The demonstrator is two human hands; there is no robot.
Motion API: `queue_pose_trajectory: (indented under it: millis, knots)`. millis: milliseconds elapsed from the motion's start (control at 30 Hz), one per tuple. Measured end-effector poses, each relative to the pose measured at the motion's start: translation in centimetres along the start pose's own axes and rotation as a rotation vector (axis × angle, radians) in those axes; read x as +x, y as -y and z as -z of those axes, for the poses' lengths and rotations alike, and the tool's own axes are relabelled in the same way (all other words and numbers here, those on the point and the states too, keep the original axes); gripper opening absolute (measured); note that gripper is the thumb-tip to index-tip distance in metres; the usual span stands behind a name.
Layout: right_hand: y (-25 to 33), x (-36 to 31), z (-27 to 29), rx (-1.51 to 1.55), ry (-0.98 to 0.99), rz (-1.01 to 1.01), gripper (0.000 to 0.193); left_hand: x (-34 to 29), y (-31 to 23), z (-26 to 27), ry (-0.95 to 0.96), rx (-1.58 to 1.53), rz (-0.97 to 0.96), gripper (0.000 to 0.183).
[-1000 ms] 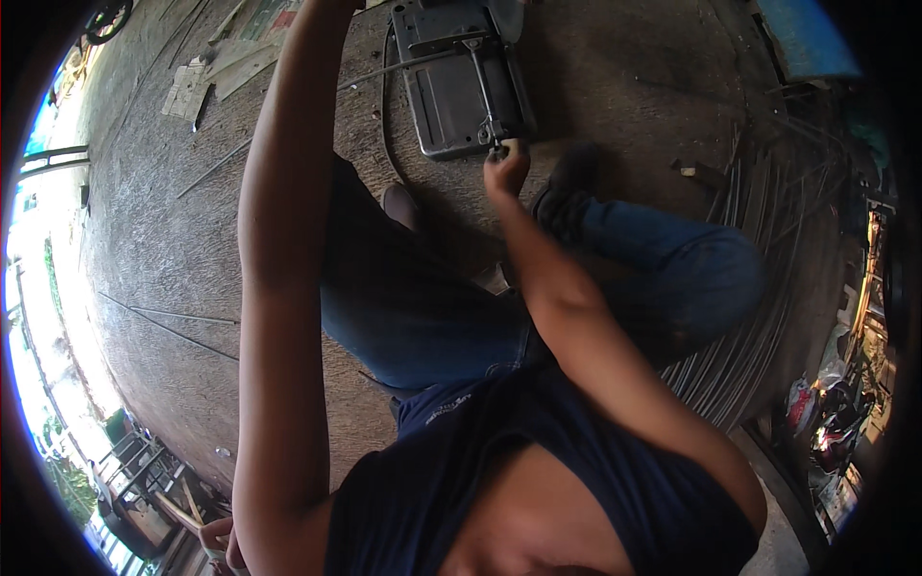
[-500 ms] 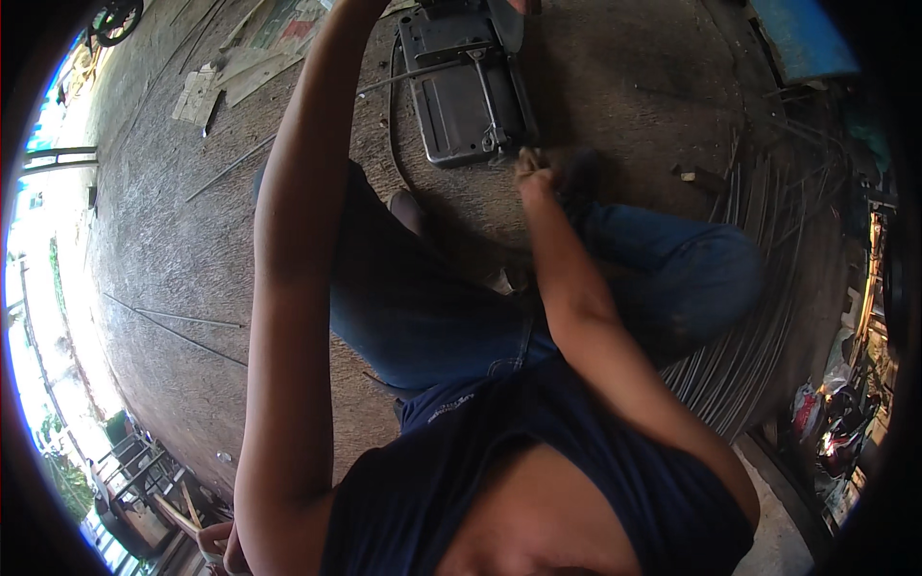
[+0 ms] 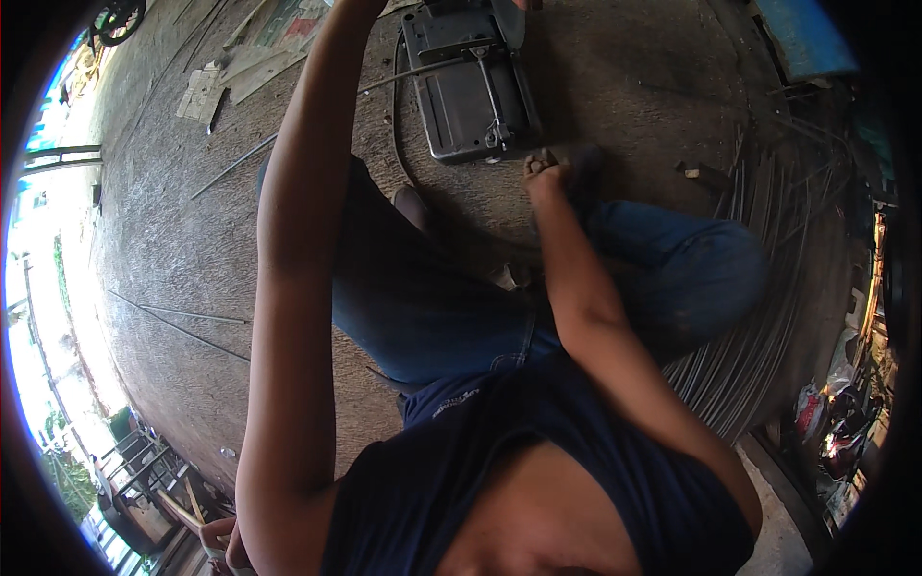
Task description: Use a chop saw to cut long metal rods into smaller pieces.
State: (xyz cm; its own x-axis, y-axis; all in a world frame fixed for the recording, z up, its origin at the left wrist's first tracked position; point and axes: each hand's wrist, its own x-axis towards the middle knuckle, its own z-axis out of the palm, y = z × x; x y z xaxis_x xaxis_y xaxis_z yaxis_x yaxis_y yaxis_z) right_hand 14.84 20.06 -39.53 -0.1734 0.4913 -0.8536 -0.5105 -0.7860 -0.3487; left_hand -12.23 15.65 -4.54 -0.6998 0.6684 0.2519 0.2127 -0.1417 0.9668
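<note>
brown, worn, rough-grained floor [image 3: 182, 259] all round, bright at the 9 o'clock edge. wearer seated on it, legs in blue jeans [image 3: 663, 250] folded toward 3 o'clock. bundle of thin metal rods [image 3: 768, 259] fanned out from 3 to 4 o'clock.

at 12 o'clock, on the floor: dark machine [image 3: 447, 110], likely a cut-off saw, its top cropped by the frame. left forearm [image 3: 312, 144] runs up toward 11 o'clock and leaves the view; left hand hidden, so cannot tell its grip. one long rod [image 3: 235, 163] comes in from the machine's 8 o'clock, passes behind that forearm, and reaches the clamp screw [image 3: 488, 86] on the machine's bed. how it seats there: too dark to tell.

right hand [image 3: 545, 165] just off the machine's 5 o'clock corner, apart from the screw; fingers loosely curled, cannot tell whether the grip holds anything.

judgement on doing it well: rod square and flat in the clamp, screw snug, a light tug to check for slip. the long free side toward 8 o'clock wants support, so it does not lever the end up. right fingers best clear of the bed.
</note>
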Motion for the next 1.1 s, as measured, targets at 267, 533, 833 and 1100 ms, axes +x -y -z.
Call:
queue_pose_trajectory:
  millis: [267,533,833,1100]
  knots:
    - [1.6,2.5,-0.6,-0.43,-0.377,0.231,0.036,2.4,4.3,0.7,-0.132,-0.096,0.07,0.066]
    - [-3.6,1.1,-1.6,-0.079,-0.178,0.034,0.025,-0.4,25.5,23.3,0.151,1.542,0.671,0.06]
    - [-2.0,4.7,0.5,-0.098,-0.265,0.023,0.017,-6.3,37.7,15.0,2.33,2.763,-0.424,0.044]
    - [-3.7,5.4,0.1,-0.094,-0.145,0.054,0.02,-7.6,45.3,22.4,3.044,2.984,-1.987,0.036]
